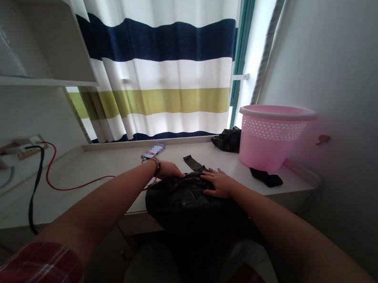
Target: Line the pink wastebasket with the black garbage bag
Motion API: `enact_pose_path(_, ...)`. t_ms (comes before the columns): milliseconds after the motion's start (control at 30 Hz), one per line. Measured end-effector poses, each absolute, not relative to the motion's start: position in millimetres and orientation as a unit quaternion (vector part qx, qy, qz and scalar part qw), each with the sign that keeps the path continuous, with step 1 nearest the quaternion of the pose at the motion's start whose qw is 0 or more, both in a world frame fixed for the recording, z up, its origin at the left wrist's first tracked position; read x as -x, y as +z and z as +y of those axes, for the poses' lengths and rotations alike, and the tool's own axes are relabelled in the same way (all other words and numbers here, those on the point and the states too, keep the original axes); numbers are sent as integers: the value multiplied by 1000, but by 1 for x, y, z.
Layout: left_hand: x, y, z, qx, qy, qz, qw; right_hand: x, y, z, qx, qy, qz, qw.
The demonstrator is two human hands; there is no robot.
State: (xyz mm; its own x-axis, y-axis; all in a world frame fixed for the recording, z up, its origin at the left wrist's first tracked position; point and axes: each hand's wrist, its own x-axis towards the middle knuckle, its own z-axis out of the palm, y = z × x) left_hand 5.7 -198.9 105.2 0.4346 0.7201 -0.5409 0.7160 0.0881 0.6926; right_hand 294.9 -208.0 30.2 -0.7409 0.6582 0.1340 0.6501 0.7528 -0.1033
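A black plastic bag (193, 200) drapes over the desk's front edge and hangs down towards my lap. My left hand (168, 170), with a bracelet at the wrist, is at the bag's upper left edge, fingers together and closed on the plastic. Spread fingers of my right hand (220, 184) lie on the bag's upper right part, pressing it from above. Just behind the bag, a dark strip of cloth (193, 163) lies on the white desk (116, 161). The bag's lower part is lost in shadow.
A pink basket (264, 147) stands at the right by the wall. Another black bag (227, 139) sits beside it, and a black cloth (266, 177) in front. A phone (153, 151) with a red cable (76, 188) lies at the back. Plugs fill the left wall socket (5, 156).
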Motion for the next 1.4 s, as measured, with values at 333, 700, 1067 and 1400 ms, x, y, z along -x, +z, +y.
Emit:
enact_pose_path(333, 3, 80, -212, -702, 74, 524, 477, -299, 37, -226, 362, 21, -931, 53)
enact_pose_path(700, 1, 83, -246, -759, 102, 531, 363, -290, 39, -248, 389, 31, -920, 27)
enact_pose_path(1067, 18, 85, -227, -764, 163, 603, 165, -288, 15, -261, 404, -4, -912, 65)
enact_pose_path(1400, 10, 74, -218, -751, 128, 646, 42, -288, 11, -259, 410, -4, -909, 68)
